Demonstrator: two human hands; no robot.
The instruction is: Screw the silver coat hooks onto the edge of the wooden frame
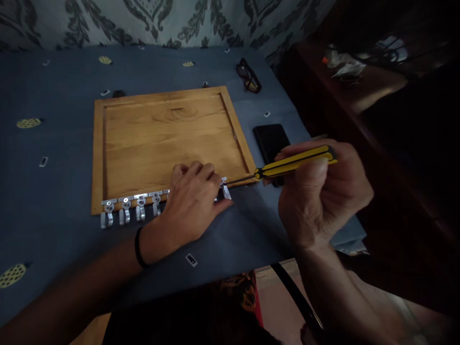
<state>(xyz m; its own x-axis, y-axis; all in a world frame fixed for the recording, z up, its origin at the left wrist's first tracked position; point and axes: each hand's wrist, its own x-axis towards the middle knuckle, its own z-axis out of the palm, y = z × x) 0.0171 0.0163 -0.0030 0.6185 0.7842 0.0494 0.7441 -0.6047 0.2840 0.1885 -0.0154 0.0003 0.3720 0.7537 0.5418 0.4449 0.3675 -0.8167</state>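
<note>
A framed wooden board lies flat, with a metal hook rail along its near edge. Several silver hooks hang off that edge. My left hand is closed over the rail's right part, its fingers curled on the board side and its thumb below, hiding some hooks. In my right hand is a screwdriver with a yellow and black handle, gripped between thumb and fingers. Its shaft points left, and the tip is at the rail's right end by the last hook. Whether the tip sits in a screw is too small to tell.
The board rests on a blue patterned tablecloth. A black phone-like slab lies right of the board, partly behind my right hand. Dark-framed glasses are farther back. A patterned curtain or wall covering borders the far edge; dark furniture stands right.
</note>
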